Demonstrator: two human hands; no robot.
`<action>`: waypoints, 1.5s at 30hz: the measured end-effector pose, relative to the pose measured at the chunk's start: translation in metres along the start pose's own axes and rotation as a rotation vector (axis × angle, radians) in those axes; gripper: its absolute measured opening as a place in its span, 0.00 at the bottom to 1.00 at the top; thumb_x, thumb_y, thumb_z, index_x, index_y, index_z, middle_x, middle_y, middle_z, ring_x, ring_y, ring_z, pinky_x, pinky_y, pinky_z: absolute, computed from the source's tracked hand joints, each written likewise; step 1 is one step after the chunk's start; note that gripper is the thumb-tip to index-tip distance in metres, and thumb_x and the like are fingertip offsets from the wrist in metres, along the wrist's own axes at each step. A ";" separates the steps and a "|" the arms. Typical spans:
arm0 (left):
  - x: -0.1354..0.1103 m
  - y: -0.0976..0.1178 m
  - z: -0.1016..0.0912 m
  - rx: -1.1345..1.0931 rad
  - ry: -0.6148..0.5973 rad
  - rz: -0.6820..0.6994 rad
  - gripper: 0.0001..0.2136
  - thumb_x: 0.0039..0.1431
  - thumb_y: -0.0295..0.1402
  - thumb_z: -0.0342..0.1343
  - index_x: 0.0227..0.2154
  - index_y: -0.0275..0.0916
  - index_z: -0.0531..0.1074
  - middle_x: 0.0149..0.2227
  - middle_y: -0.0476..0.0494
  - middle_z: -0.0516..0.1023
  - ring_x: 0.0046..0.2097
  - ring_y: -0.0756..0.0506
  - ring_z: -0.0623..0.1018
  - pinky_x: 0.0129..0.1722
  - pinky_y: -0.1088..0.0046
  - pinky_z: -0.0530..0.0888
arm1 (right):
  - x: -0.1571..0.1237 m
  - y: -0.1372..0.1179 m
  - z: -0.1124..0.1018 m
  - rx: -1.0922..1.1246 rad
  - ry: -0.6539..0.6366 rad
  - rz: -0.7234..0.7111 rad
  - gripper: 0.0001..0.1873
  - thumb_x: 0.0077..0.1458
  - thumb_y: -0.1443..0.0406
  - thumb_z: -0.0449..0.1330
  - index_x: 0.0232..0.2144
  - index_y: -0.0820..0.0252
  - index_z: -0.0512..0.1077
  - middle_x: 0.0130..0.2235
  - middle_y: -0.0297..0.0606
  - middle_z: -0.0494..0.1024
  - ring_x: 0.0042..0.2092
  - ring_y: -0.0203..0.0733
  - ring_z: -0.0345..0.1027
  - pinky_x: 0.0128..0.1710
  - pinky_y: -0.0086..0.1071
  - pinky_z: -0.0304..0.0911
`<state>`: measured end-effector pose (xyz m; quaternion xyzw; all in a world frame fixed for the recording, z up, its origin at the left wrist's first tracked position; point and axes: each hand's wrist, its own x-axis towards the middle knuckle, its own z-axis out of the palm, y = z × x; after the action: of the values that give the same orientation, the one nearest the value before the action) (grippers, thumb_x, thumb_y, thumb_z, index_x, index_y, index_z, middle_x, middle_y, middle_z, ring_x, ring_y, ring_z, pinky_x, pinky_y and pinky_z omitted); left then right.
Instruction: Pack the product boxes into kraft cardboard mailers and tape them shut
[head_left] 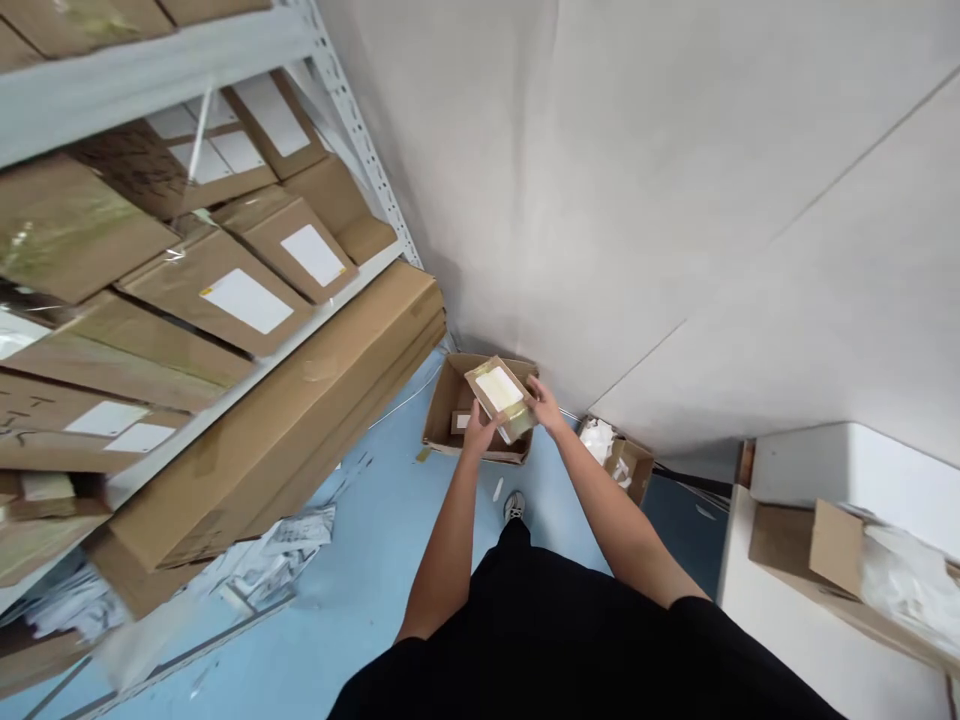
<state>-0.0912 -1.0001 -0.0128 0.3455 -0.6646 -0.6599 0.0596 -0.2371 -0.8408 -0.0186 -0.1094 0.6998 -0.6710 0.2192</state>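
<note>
Both my hands are out in front of me over an open cardboard box (442, 405) on the floor. Between them is a small cardboard package (499, 393) with a white label and yellowish tape, tilted above the box. My left hand (478, 433) grips its lower edge, and my right hand (544, 405) holds its right end. Inside the box lies a smaller brown item with a white patch (460, 422), partly hidden by my left hand.
Metal shelving (150, 70) stacked with labelled cardboard packages fills the left, with long flat cartons (277, 430) leaning below it. Paper scraps (292, 540) lie on the blue floor (390, 560). A white wall (675, 200) stands ahead. A small box (628, 468) and a white-surfaced carton (810, 550) sit right.
</note>
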 end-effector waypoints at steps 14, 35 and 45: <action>0.043 0.049 -0.009 -0.054 0.115 0.245 0.28 0.62 0.37 0.61 0.65 0.41 0.68 0.60 0.34 0.75 0.57 0.42 0.78 0.61 0.61 0.72 | 0.017 -0.063 0.005 -0.034 0.053 -0.215 0.27 0.56 0.60 0.62 0.58 0.54 0.73 0.61 0.41 0.76 0.63 0.47 0.67 0.63 0.44 0.64; -0.258 0.077 0.447 0.155 -1.089 0.462 0.26 0.62 0.36 0.62 0.63 0.42 0.70 0.64 0.34 0.72 0.61 0.39 0.75 0.60 0.59 0.74 | -0.406 -0.044 -0.339 -0.080 1.179 -0.164 0.28 0.55 0.63 0.60 0.59 0.52 0.72 0.60 0.43 0.75 0.59 0.50 0.69 0.53 0.42 0.70; -0.473 0.009 0.550 0.279 -1.658 0.468 0.27 0.61 0.37 0.63 0.63 0.43 0.69 0.67 0.32 0.68 0.64 0.36 0.73 0.62 0.53 0.72 | -0.637 -0.003 -0.371 0.023 1.751 -0.068 0.27 0.55 0.64 0.59 0.58 0.52 0.71 0.62 0.45 0.73 0.59 0.50 0.70 0.53 0.45 0.71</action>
<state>-0.0325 -0.2869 0.1063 -0.3876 -0.6224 -0.5818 -0.3521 0.1546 -0.2252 0.0872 0.4267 0.6060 -0.5270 -0.4159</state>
